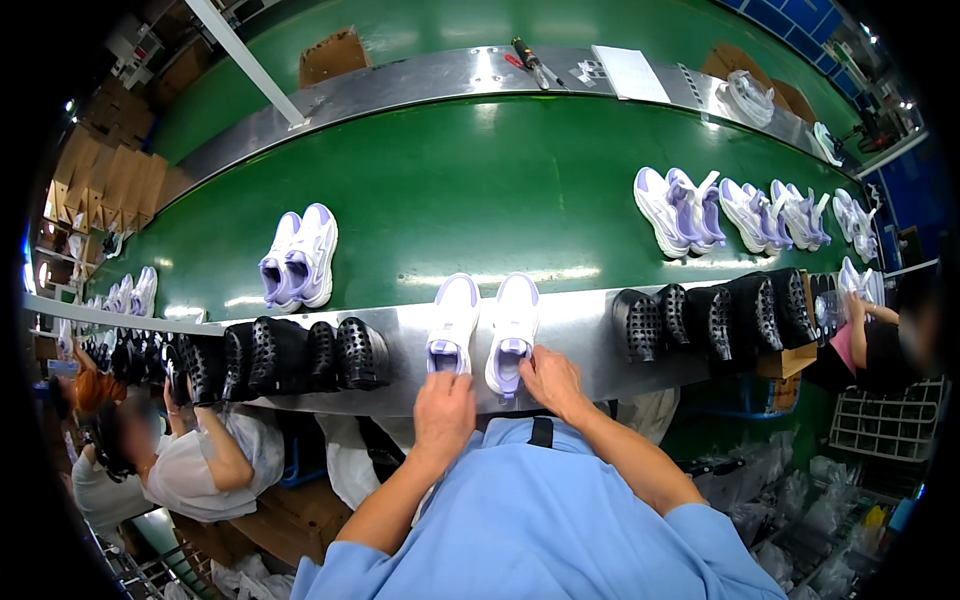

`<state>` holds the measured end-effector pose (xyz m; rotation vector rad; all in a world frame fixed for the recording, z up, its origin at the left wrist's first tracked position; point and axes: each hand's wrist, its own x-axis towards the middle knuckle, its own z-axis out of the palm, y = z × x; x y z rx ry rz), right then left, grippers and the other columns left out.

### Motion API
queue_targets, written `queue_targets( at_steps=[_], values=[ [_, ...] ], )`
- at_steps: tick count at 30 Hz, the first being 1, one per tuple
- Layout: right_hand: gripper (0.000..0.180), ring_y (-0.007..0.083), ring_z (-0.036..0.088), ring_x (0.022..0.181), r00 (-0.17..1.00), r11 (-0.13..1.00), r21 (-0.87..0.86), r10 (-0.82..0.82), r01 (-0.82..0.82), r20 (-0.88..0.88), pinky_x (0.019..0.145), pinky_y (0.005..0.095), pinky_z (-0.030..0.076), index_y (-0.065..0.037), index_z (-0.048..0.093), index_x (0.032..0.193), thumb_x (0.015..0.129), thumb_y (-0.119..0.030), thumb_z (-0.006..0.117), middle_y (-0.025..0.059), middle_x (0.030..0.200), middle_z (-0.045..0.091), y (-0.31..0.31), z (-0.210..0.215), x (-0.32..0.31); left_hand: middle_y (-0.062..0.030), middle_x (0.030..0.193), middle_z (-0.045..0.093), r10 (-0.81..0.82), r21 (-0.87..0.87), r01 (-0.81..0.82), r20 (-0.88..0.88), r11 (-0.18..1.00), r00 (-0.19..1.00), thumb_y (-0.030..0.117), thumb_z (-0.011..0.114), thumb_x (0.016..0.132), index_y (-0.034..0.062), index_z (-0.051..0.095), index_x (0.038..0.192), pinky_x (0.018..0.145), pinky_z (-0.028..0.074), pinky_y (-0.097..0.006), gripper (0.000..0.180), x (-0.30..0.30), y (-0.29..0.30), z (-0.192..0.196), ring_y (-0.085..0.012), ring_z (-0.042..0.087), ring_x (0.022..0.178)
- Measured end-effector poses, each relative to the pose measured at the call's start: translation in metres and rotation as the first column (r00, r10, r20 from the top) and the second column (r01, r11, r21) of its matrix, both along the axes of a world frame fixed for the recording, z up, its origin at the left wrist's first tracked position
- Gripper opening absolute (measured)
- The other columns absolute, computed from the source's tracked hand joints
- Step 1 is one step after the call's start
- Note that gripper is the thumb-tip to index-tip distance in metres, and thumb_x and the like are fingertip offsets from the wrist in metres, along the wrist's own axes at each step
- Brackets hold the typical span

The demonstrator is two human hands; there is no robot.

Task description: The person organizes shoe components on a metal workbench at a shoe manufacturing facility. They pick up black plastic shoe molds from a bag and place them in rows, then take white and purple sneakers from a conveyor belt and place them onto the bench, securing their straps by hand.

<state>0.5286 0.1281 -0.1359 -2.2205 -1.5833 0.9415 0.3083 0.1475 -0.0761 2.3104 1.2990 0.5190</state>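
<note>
Two white sneakers with lavender trim stand side by side before me on the metal edge of the line, toes pointing away. My left hand (445, 412) is closed at the heel of the left sneaker (455, 312), covering its back end; its fingertips are partly hidden. At the right sneaker (516, 315), the fingers of my right hand (552, 384) close on the heel collar beside the opening. Both shoe openings face me, with pale lavender lining inside.
Black studded shoe forms stand in rows left (265, 355) and right (715, 318). More sneakers rest on the green belt, one pair (300, 258) left, several (690, 210) right. Tools (535, 65) and white paper (630, 74) lie on the far rail. Co-workers sit at both sides.
</note>
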Motion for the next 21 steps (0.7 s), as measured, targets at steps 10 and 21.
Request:
queue_targets(
  at_steps=[10,21],
  values=[
    [0.035,0.0477,0.071,0.084,0.988,0.989,0.025,0.145,-0.146,0.056,0.077,0.0578,0.055,0.002,0.066,0.097,0.098,-0.032,0.057,0.0276,0.089,0.072,0.021,-0.003,-0.025,-0.0169,0.097,0.058,-0.053,-0.109,0.061,0.074,0.992,0.996,-0.006,0.062,0.081,0.0067,0.067,0.112,0.08,0.054,-0.047,0.034,-0.019,0.003,-0.043,-0.0385,0.061,0.094],
    [0.044,0.0442,0.07,0.082,0.992,0.99,-0.079,0.111,-0.115,-0.059,0.075,0.0529,0.053,0.001,0.068,0.095,0.099,-0.042,0.061,0.0244,0.088,0.072,0.025,0.007,-0.02,-0.0204,0.091,0.065,-0.059,-0.167,0.018,-0.243,0.986,0.968,0.017,0.077,0.078,0.013,0.072,0.107,0.075,0.057,-0.051,0.03,0.007,0.024,-0.049,-0.0402,0.067,0.09]
  ],
)
